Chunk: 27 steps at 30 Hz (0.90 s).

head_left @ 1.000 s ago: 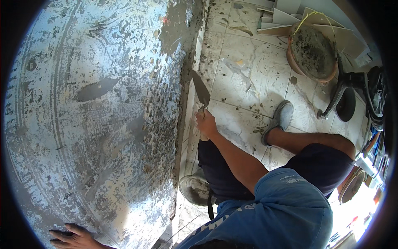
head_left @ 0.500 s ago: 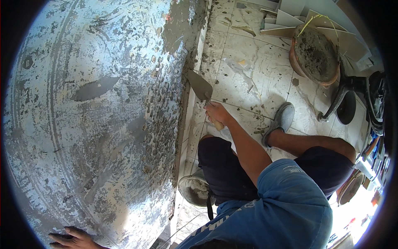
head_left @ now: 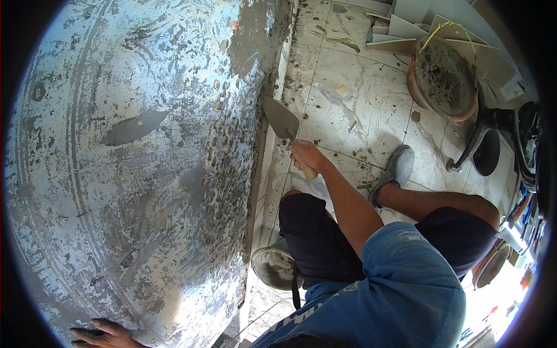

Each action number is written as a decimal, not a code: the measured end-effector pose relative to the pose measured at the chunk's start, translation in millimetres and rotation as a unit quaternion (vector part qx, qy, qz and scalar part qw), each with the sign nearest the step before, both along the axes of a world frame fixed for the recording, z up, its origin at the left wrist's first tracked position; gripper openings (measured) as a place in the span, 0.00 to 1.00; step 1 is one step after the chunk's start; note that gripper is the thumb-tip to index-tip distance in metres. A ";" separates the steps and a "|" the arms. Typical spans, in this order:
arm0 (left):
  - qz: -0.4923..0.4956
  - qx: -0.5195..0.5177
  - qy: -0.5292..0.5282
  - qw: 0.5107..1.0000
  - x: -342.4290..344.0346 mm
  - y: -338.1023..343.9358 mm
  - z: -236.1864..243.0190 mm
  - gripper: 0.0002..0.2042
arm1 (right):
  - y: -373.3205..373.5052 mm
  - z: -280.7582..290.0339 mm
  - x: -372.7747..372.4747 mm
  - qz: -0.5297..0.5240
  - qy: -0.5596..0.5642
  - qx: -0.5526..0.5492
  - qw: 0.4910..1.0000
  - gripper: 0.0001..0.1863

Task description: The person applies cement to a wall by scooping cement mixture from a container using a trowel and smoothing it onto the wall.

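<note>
My right hand (head_left: 306,158) is closed round the wooden handle of a pointed trowel (head_left: 282,120). The trowel's grey blade points up and left, its tip at the ledge (head_left: 261,156) along the foot of the wall. My left hand (head_left: 103,334) rests with fingers spread on the wall (head_left: 139,191) at the lower left. Grey mortar patches and pitted, scraped marks cover this wall. One smooth, leaf-shaped mortar patch (head_left: 136,127) shows on its upper part.
A bucket of mortar (head_left: 447,75) with a yellow handle stands at the upper right before stacked boards (head_left: 406,28). A smaller mortar bowl (head_left: 272,268) sits by my left knee. Crumbs dot the tiled floor (head_left: 342,130). A black metal frame (head_left: 493,119) stands right.
The view has shifted very slightly. My right hand has turned a little on the handle, with the trowel tip still at the ledge. My left hand stays on the wall.
</note>
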State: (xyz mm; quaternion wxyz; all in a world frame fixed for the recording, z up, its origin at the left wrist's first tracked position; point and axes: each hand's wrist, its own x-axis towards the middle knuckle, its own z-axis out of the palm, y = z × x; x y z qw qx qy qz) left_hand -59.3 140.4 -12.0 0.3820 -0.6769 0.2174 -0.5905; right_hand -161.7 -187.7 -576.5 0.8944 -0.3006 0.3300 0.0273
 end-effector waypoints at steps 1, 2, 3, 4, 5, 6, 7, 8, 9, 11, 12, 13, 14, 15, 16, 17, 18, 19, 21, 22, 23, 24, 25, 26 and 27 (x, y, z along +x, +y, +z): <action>-0.001 -0.001 0.000 1.000 0.4 0.1 0.5 0.35 | -1.3 -2.7 -2.2 0.013 -0.012 0.015 1.000 0.15; -0.003 0.005 -0.001 1.000 0.2 0.4 1.4 0.35 | -1.4 -2.6 -0.7 0.012 -0.012 0.015 1.000 0.15; -0.006 0.011 -0.001 1.000 0.1 0.5 1.5 0.35 | -1.3 -2.6 2.1 0.020 0.001 -0.016 1.000 0.15; -0.006 0.011 -0.001 1.000 -0.3 -0.6 0.3 0.35 | -1.7 -2.9 3.2 0.027 0.015 -0.047 0.998 0.14; -0.007 0.003 0.001 1.000 -1.0 -1.5 -0.3 0.35 | -1.4 -1.3 3.7 0.028 0.014 -0.046 0.998 0.14; -0.008 -0.005 0.003 1.000 -1.6 -1.6 -0.4 0.35 | -1.4 0.1 3.3 0.018 -0.018 -0.019 0.999 0.14; -0.007 -0.004 0.003 1.000 -1.7 -0.2 0.2 0.35 | -1.2 1.6 2.6 0.008 -0.051 0.008 0.999 0.14; -0.010 -0.005 0.007 1.000 -0.9 1.0 0.4 0.35 | -1.4 0.2 -0.1 0.008 -0.052 0.008 0.999 0.14; -0.013 -0.005 0.011 1.000 -0.4 1.7 0.3 0.35 | -0.2 -0.9 -6.6 0.009 -0.060 0.022 0.998 0.14; -0.006 -0.011 0.010 1.000 -0.3 1.3 -0.3 0.35 | 3.2 0.2 -17.8 0.011 -0.068 0.037 0.997 0.15; 0.001 -0.015 0.009 1.000 -0.7 1.6 -0.3 0.35 | 4.8 2.4 -23.2 0.007 -0.077 0.051 0.996 0.15; 0.002 -0.017 0.010 1.000 -0.3 2.9 0.5 0.35 | 6.5 4.8 -29.1 0.002 -0.086 0.065 0.994 0.15; -0.004 -0.001 0.006 1.000 0.8 4.3 1.8 0.35 | 7.9 6.4 -35.5 0.002 -0.085 0.063 0.994 0.15; -0.010 0.014 0.002 1.000 1.3 5.3 3.0 0.35 | 9.3 8.5 -42.5 -0.036 -0.081 0.101 0.991 0.15; -0.010 0.011 0.002 1.000 1.2 5.0 3.9 0.35 | 10.0 10.9 -49.8 -0.074 -0.078 0.139 0.984 0.15; -0.006 0.017 0.001 1.000 1.0 4.2 4.6 0.35 | 8.7 15.9 -58.0 -0.074 -0.079 0.135 0.985 0.15; 0.000 0.024 0.000 1.000 0.4 3.9 4.2 0.35 | 7.1 21.3 -67.2 -0.139 -0.069 0.152 0.976 0.15; 0.001 0.020 -0.001 1.000 -0.1 4.0 3.6 0.35 | 3.0 26.4 -74.0 -0.203 -0.059 0.169 0.963 0.14; -0.001 0.015 -0.001 1.000 0.8 4.1 2.8 0.35 | -12.0 44.4 -86.4 -0.260 -0.012 0.052 0.964 0.14; -0.002 0.013 -0.003 1.000 3.0 5.8 3.2 0.35 | -17.8 50.5 -88.3 -0.311 0.036 -0.062 0.948 0.14; -0.056 0.001 -0.014 0.998 6.7 7.9 3.5 0.32 | -23.0 53.5 -87.8 -0.313 0.035 -0.065 0.947 0.14; -0.110 -0.010 -0.026 0.994 9.0 10.0 3.7 0.30 | -29.0 56.4 -84.5 -0.389 0.086 -0.176 0.900 0.14; -0.111 -0.009 -0.030 0.993 6.8 8.0 5.9 0.30 | -34.4 57.3 -79.1 -0.457 0.132 -0.279 0.834 0.14; -0.111 -0.002 -0.033 0.993 4.1 5.2 8.2 0.29 | -35.6 55.1 -68.9 -0.459 0.129 -0.277 0.834 0.14; -0.111 0.006 -0.037 0.993 1.3 2.5 10.7 0.29 | -32.5 50.2 -51.9 -0.470 0.231 -0.354 0.775 0.15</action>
